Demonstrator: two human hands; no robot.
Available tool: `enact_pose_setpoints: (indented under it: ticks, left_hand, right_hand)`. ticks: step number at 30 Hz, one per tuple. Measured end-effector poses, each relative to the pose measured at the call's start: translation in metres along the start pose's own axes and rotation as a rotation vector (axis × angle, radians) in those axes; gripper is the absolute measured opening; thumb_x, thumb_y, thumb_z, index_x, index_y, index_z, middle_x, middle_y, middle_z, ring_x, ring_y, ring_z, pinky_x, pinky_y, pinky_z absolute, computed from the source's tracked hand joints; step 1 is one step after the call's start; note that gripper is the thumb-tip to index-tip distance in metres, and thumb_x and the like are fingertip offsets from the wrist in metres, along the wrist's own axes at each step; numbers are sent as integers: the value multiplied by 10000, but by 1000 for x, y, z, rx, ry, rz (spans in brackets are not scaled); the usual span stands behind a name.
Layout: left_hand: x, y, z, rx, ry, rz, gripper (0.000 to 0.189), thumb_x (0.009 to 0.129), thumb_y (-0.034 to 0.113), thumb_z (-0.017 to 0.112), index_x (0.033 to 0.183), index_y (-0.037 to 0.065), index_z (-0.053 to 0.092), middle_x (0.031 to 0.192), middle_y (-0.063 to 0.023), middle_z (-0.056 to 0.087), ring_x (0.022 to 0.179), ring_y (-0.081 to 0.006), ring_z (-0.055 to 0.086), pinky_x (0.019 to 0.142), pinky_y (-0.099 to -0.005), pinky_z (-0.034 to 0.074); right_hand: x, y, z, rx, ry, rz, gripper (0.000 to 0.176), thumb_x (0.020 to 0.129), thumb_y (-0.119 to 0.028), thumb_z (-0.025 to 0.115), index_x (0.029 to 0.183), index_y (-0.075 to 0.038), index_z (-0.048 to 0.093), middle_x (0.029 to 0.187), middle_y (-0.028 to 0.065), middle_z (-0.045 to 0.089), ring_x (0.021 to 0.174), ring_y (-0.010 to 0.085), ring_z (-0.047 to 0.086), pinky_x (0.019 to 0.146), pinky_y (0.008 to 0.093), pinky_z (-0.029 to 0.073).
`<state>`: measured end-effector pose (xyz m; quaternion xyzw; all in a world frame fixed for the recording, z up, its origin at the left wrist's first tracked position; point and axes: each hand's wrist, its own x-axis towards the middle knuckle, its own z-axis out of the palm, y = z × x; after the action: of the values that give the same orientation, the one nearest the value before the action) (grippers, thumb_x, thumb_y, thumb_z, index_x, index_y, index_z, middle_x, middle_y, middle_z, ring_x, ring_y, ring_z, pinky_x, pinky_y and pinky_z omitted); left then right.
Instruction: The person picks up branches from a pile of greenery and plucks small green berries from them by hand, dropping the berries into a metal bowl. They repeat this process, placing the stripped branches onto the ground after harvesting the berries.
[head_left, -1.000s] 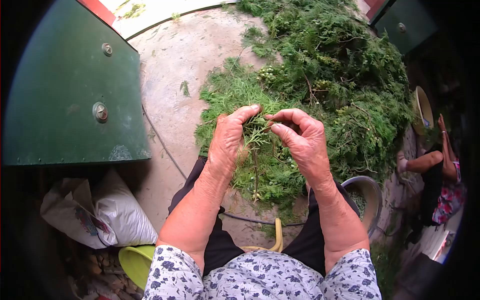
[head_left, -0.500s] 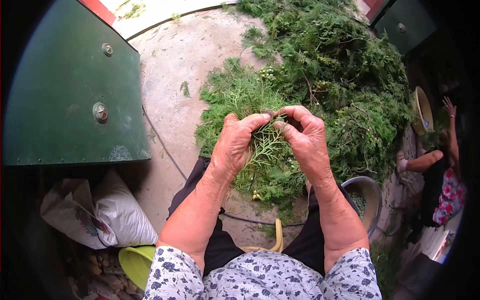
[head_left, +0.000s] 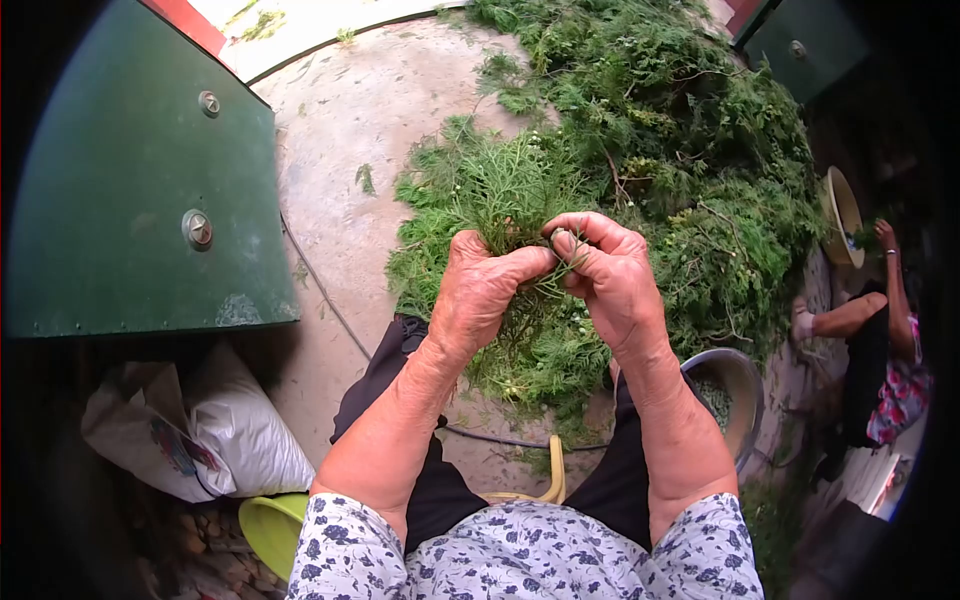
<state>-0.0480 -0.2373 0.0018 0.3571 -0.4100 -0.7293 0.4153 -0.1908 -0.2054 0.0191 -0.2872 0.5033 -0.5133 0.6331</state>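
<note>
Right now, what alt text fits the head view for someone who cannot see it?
The left hand and right hand both grip a green sprig, above a pile of greenery on concrete. A green door is at left; a bowl and another person at right.

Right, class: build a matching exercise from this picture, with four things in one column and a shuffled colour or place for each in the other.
1 sprig
2 bowl
3 sack
4 basin

a white, lower left
b yellow-green, bottom edge
c pinched between left hand and right hand
d grey, on the person's right

Pairs: 1-c, 2-d, 3-a, 4-b
</note>
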Motion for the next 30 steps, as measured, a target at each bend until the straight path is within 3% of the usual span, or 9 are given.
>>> enact_pose_setpoints:
  ticks: [4, 7, 11, 13, 16, 23, 26, 29, 30]
  left_hand:
    - [1, 2, -1, -191, 120, -30, 139, 730, -9, 626, 868, 10, 629, 793, -53, 645, 705, -144, 615, 652, -287, 506]
    - [8, 7, -17, -410, 224, -155, 84, 738, 15, 616, 822, 21, 619, 773, -73, 645, 699, -170, 622, 650, -295, 508]
    - [14, 10, -32, -622, 235, -73, 45, 745, 27, 583, 785, 16, 598, 740, -104, 639, 657, -223, 626, 653, -321, 527]
    - [15, 11, -34, -671, 252, -60, 64, 728, 20, 561, 781, 14, 595, 742, -119, 639, 643, -246, 625, 647, -351, 535]
    - [18, 9, -37, -685, 306, -30, 203, 687, 59, 531, 853, -33, 605, 755, -144, 629, 651, -264, 607, 664, -377, 518]
    - [14, 10, -33, -815, 90, -117, 232, 727, 78, 518, 900, -54, 597, 827, -156, 637, 668, -250, 604, 662, -351, 494]
    - [17, 9, -29, -601, 260, -117, 250, 766, 90, 501, 946, -64, 581, 837, -166, 626, 709, -250, 597, 675, -334, 509]
    - [14, 8, -24, -570, 148, -163, 227, 830, 102, 484, 951, -66, 579, 858, -160, 637, 730, -240, 619, 691, -318, 523]
    - [15, 6, -22, -561, 150, -165, 196, 850, 98, 496, 936, -53, 587, 860, -144, 644, 727, -223, 622, 702, -320, 525]
  right_hand:
    - [8, 4, -13, 407, -141, -41, 124, 847, -98, 558, 951, -31, 565, 731, 3, 526, 640, 88, 496, 547, 204, 383]
    - [6, -14, -13, 513, -42, -96, 134, 840, -58, 528, 965, -13, 533, 808, 51, 541, 677, 127, 504, 561, 227, 384]
    - [8, -8, -32, 685, -142, -132, 156, 858, -56, 492, 1003, 3, 498, 909, 101, 500, 736, 173, 474, 588, 251, 387]
    - [7, -5, -32, 653, -96, -133, 122, 878, -110, 518, 943, -7, 524, 832, 71, 498, 664, 138, 464, 522, 234, 361]
    - [5, -2, -24, 257, 21, -31, 182, 858, -193, 598, 842, -13, 585, 581, -35, 453, 455, 48, 394, 394, 193, 252]
    - [2, 3, -11, -63, 122, -39, 171, 860, -142, 585, 958, -5, 616, 604, -58, 499, 464, 14, 383, 397, 178, 265]
    - [-6, -4, -1, -159, 252, -350, 108, 820, -74, 623, 900, -2, 631, 671, -37, 530, 530, 21, 433, 469, 170, 338]
    - [-9, 2, 7, -490, 274, -635, 110, 794, -41, 638, 898, -7, 627, 706, -21, 542, 617, 49, 490, 542, 194, 391]
    - [-12, -1, 9, -569, 258, -594, 136, 761, -25, 658, 894, -16, 627, 738, 13, 569, 669, 95, 535, 593, 234, 428]
